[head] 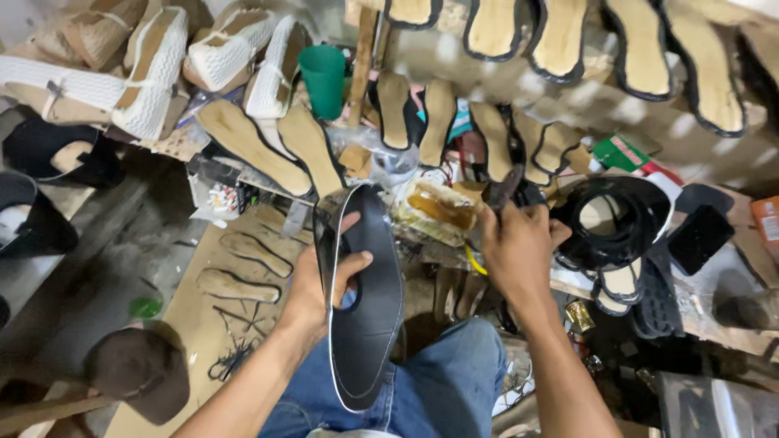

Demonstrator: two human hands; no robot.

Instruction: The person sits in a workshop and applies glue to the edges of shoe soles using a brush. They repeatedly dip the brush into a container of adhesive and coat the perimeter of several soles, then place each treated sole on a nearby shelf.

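Observation:
My left hand [318,285] grips a long black shoe sole [369,316] with a pale edge, held upright over my lap in blue jeans. My right hand [518,243] is closed around a dark tool handle [503,188], a brush or pliers, its tip near an open tray of amber glue [438,207]. The two hands are apart, the sole to the left of the tool.
Rows of tan insoles with black rims [560,36] hang and lean at the back. White woven shoe uppers [154,69] pile at the upper left beside a green cup [324,77]. A stack of black straps and soles [621,219] lies to the right. Cardboard with insole outlines [235,268] lies at the left.

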